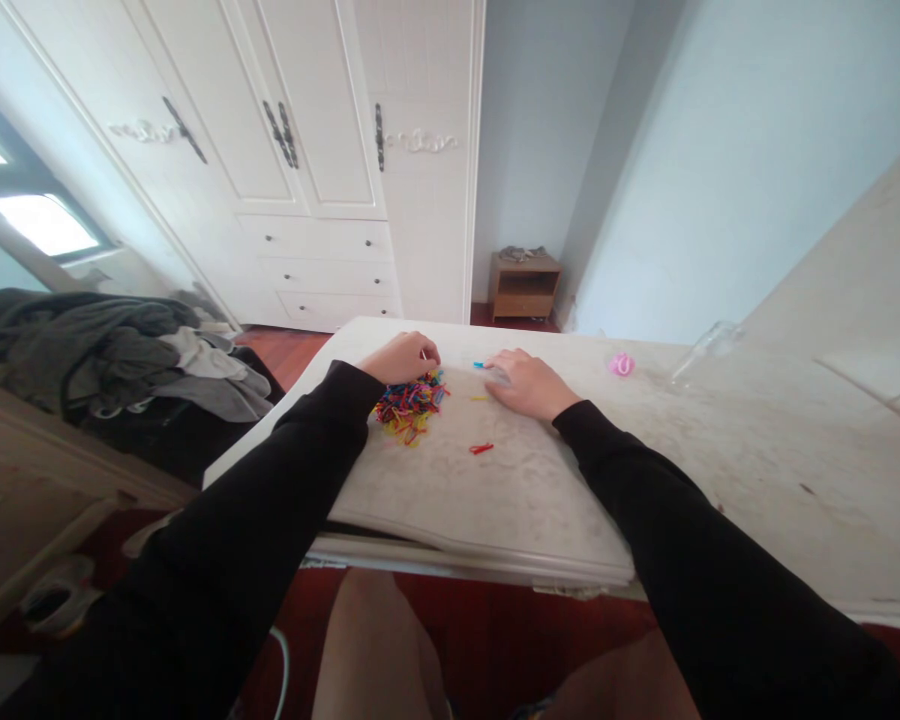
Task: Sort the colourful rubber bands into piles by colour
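Black sleeves (270, 530) and bare knees (371, 640) are filling our foreground, at the near edge of a stained white table (540, 510); beyond them, our hands are resting near each other with a gap between. Our left hand (405, 357) is bending over the far side of a mixed heap of small coloured pieces (410, 402), perhaps bands or clips, which is lying toward the left of the table; its thumb and finger are curling close together, and we are not managing to tell whether anything is pinched between them. Our right hand (525, 383) is lying low with fingers loosely spread and thumb apart; its fingertips are reaching a blue piece (478, 365), though contact is staying unclear to us. Below that, a yellow piece (479, 398) is lying just beside the same hand; nearer us, a red piece (482, 449) is lying alone, well clear of the heap.

As for progress, we are judging it to be early; only these few pieces are lying apart, each colour in its own spot, while by far the most are lying tangled together in the heap; off to the right, a pink round object (622, 365) and a transparent bottle-like container (709, 352) are lying untouched.
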The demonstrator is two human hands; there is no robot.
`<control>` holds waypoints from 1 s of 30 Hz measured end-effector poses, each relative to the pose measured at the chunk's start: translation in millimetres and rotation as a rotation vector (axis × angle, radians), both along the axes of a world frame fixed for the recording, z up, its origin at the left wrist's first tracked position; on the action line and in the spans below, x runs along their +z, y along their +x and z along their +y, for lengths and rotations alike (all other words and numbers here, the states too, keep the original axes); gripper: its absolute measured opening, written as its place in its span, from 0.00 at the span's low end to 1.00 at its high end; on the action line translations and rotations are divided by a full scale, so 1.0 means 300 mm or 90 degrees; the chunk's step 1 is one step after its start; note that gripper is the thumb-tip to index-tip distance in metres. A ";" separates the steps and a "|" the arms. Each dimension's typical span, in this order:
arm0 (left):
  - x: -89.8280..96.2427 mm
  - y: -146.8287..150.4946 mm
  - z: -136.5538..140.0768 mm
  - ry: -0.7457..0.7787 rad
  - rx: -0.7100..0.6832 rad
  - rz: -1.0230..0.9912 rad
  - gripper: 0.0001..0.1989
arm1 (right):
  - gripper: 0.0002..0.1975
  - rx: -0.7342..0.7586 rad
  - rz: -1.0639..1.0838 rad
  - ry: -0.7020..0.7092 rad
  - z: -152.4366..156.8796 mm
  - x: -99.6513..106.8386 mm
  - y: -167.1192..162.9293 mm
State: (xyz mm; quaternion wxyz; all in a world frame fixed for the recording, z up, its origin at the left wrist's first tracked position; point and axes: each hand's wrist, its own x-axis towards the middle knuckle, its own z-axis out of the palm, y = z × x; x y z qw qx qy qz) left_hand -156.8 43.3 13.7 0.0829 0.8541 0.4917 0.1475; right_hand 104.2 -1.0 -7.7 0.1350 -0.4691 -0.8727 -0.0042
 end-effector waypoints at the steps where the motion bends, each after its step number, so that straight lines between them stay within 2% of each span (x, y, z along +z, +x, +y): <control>1: 0.000 -0.001 0.001 -0.003 0.000 0.001 0.13 | 0.17 0.000 0.001 0.002 -0.001 0.001 0.000; 9: 0.003 -0.015 0.003 -0.040 -0.011 -0.012 0.10 | 0.16 0.001 0.020 0.010 -0.012 0.013 -0.001; 12: 0.009 -0.017 0.000 -0.034 -0.027 -0.035 0.11 | 0.16 0.002 0.028 0.008 -0.017 0.018 -0.003; 19: 0.018 -0.010 -0.004 -0.018 -0.001 -0.059 0.15 | 0.15 0.006 0.039 -0.004 -0.018 0.021 -0.004; 30: 0.009 -0.010 0.004 -0.013 0.006 -0.167 0.13 | 0.13 0.014 0.039 -0.003 -0.017 0.016 -0.004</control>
